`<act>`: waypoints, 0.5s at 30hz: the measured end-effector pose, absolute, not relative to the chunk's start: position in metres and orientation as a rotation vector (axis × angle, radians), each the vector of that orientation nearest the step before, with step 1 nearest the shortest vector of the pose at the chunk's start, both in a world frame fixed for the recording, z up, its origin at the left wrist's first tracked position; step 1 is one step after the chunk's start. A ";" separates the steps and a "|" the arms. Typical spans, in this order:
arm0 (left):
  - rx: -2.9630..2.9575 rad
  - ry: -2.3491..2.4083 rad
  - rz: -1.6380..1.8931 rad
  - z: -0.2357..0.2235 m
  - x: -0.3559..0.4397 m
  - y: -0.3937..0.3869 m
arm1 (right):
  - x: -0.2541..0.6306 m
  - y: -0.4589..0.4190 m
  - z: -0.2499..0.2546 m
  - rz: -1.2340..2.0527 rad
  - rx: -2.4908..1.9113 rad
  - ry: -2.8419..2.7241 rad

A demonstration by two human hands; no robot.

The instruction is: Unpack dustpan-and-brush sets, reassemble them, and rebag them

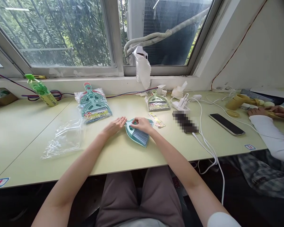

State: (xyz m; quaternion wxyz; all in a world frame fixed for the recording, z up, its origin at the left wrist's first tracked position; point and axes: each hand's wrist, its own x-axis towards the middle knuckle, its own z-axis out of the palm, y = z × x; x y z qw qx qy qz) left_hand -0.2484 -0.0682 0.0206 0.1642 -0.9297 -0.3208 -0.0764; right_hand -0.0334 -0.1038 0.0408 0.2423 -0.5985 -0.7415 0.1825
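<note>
A small teal dustpan with a brush [138, 135] lies flat on the pale green table [123, 154] in front of me. My right hand [142, 124] rests on its upper part, fingers curled over the handle end. My left hand [115, 125] lies just left of it, fingers stretched flat and together, tips touching the dustpan's edge. An empty clear plastic bag [66, 138] lies to the left. A paper label card [156, 119] sits just right of my right hand.
A bagged stack of teal dustpan sets [93, 105] and one more bagged set [158, 102] lie further back. A green bottle [41, 90], a charger with white cables [183, 104] and a black phone [226, 124] are here. Another person's hands [269, 111] work at the right.
</note>
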 end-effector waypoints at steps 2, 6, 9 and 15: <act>-2.641 -0.906 -0.198 0.020 -0.249 -0.067 | -0.034 -0.103 0.039 0.498 -1.633 -2.022; -2.658 -0.898 -0.205 0.019 -0.249 -0.066 | -0.034 -0.102 0.036 0.472 -1.623 -2.052; -2.678 -0.912 -0.238 0.018 -0.251 -0.064 | -0.034 -0.102 0.034 0.449 -1.621 -2.063; -2.679 -0.880 -0.276 0.021 -0.253 -0.064 | -0.036 -0.103 0.034 0.424 -1.595 -2.064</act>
